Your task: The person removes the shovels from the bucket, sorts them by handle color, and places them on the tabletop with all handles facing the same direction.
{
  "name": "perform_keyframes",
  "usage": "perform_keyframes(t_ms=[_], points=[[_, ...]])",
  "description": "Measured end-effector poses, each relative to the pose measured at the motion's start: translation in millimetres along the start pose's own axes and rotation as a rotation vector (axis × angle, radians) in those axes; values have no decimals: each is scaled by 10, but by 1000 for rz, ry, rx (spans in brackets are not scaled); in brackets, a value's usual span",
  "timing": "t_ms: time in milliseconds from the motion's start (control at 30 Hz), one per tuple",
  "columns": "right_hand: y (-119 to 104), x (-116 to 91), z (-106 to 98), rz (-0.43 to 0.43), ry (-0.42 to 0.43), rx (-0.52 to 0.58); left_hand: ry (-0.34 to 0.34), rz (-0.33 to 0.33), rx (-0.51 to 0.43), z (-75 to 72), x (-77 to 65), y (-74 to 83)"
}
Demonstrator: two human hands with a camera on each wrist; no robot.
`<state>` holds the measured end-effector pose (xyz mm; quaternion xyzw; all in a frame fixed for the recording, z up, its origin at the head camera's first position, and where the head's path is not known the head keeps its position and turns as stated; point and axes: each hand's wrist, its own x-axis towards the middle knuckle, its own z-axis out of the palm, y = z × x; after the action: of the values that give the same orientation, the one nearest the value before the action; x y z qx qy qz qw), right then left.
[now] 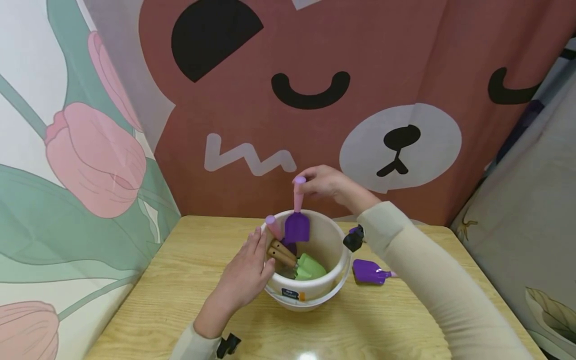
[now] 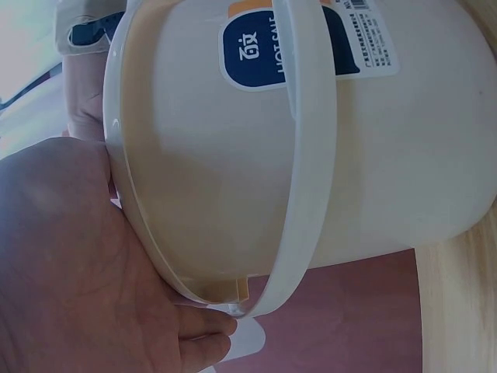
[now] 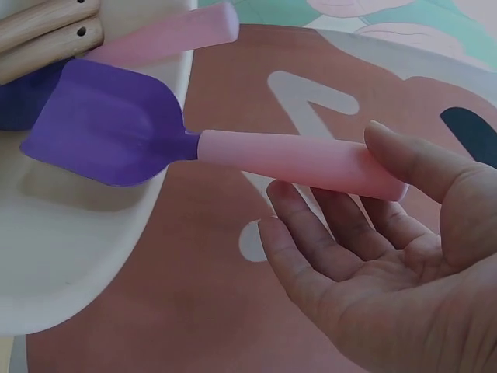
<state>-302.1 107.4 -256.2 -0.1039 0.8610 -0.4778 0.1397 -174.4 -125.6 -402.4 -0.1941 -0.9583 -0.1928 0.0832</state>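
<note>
In the head view a white bucket [image 1: 333, 275] stands on the table. My right hand [image 1: 321, 181] pinches the pink handle end of a toy shovel [image 1: 297, 227], whose purple blade hangs down at the bucket's mouth. The right wrist view shows the thumb above the handle and fingers below it. My left hand [image 1: 245, 270] rests with extended fingers against the bucket's left rim. Inside the bucket lie a light green tool head [image 1: 310, 267], wooden handles [image 1: 282, 252] and another pink-handled purple tool [image 1: 272, 226], partly hidden.
Right of the bucket, a purple shovel [image 1: 371, 272] lies on the wooden table [image 1: 216, 245], its handle partly behind my right sleeve. The bucket's white carrying handle [image 2: 311, 171] hangs down along its front. A printed bear curtain [image 1: 252, 105] rises behind the table.
</note>
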Motion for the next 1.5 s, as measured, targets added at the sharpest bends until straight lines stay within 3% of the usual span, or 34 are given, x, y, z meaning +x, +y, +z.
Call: perform_keyframes(t_ms=[400,767,1100,1300,1500], points=[[-57,-133,-88,-66,59,141,0,-17,-7,4,-5,4],[-29,-235,-156,-161,119,452,11,-16,-4,15,-8,6],[32,-323,-169,-249,164,644,3,-2,4,15,-1,3],[67,-396,-131,-265,182,750,-1,-7,4,9,-11,9],[81,-490,-81,-250,264,839,6,-7,3,0,-15,1]])
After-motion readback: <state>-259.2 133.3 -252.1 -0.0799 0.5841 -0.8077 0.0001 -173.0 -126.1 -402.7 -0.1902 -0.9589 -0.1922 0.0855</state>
